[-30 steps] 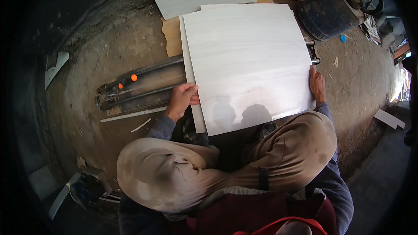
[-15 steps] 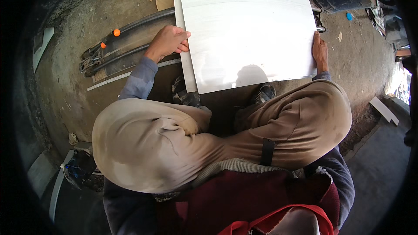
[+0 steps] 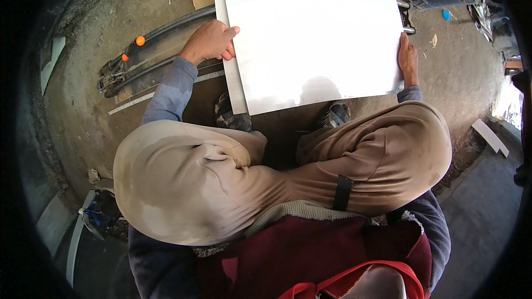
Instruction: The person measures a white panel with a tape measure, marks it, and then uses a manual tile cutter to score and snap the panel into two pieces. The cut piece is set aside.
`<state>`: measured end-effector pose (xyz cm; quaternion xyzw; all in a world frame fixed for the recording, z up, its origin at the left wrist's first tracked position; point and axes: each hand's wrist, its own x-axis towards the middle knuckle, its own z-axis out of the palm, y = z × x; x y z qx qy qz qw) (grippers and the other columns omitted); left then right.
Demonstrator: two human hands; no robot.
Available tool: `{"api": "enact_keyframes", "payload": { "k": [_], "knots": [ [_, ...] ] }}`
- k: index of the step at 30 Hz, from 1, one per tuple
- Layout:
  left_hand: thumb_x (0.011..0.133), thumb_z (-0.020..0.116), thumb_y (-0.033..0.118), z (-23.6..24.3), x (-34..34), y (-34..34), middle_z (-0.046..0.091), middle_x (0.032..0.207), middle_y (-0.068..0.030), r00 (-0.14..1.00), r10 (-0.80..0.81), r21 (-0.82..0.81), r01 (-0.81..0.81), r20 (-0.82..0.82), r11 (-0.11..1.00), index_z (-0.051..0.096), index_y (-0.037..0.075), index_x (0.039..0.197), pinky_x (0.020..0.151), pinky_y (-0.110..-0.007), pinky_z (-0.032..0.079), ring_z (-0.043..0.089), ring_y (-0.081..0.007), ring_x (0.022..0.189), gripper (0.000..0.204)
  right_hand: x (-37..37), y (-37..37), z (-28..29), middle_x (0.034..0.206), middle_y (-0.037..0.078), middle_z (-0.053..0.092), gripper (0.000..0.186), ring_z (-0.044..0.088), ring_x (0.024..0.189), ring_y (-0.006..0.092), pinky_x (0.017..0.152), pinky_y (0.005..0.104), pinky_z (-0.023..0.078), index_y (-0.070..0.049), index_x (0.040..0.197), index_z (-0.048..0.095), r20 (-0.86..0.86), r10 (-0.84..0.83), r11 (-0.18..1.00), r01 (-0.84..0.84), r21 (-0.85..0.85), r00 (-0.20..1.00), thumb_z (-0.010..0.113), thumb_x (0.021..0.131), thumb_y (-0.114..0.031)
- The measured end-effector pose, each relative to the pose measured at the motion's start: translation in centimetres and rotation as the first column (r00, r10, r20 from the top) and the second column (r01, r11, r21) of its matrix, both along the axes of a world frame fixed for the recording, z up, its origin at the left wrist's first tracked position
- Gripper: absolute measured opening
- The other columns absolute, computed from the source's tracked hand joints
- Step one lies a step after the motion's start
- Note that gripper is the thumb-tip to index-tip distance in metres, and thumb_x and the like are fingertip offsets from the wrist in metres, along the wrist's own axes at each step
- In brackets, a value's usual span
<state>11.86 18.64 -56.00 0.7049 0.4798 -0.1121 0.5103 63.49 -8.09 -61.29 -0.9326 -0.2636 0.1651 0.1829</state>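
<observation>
A large, glossy white sheet [image 3: 310, 39] lies in front of my knees, with the shadow of a head on its near edge. Beneath it, a second pale sheet [image 3: 235, 86] sticks out along the left side. My left hand [image 3: 210, 42] pinches the left edges of the sheets, thumb on top and fingers partly hidden. At the opposite edge, my right hand [image 3: 408, 60] grips the white sheet near its close right corner, with its fingers hidden underneath. Whether the right hand also holds the lower sheet, I cannot tell.
Under the sheets runs a dark metal tube frame [image 3: 160, 32] with orange knobs [image 3: 141, 40]. A steel ruler [image 3: 133, 103] lies beside it. A blue cap-like piece [image 3: 446, 15] and a white offcut [image 3: 490, 137] are at right. Blue wires [image 3: 97, 216] lie lower left.
The sheets and both hands have shifted slightly up in the view, the left side also a little leftward. My left thumb now sits more raised over the edge. Both hands keep their hold.
</observation>
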Motion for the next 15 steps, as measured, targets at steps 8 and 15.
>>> {"api": "enact_keyframes", "payload": {
  "k": [8,15],
  "knots": [
    [0.109,0.05,0.035,0.9,0.6,-0.5,0.077,0.074,-0.0143,0.998,0.014,0.06,-0.01,-0.066,0.998,0.071,-0.005,0.083,0.057,-0.032,0.056,0.072,-0.0173,0.058,0.053,1.2,-0.3,-1.3,0.114,0.033,0.073,0.095,0.072,0.105,0.0416,0.098,0.0509,0.051,0.009,0.113,0.075,0.054,0.043,0.998,-0.045,0.047,0.998,0.035,0.104,-0.076],
    [0.107,0.051,0.035,0.6,0.7,-0.3,0.076,0.07,-0.0108,0.994,-0.049,0.149,0.063,-0.101,0.987,0.073,-0.002,0.078,0.06,-0.037,0.057,0.068,-0.017,0.054,0.051,1.3,-0.3,-1.4,0.119,0.033,0.072,0.093,0.068,0.12,0.0439,0.105,0.0497,0.05,0.008,0.122,0.073,0.009,0.021,1.0,-0.021,0.018,1.0,0.032,0.105,-0.074]
  ]
}}
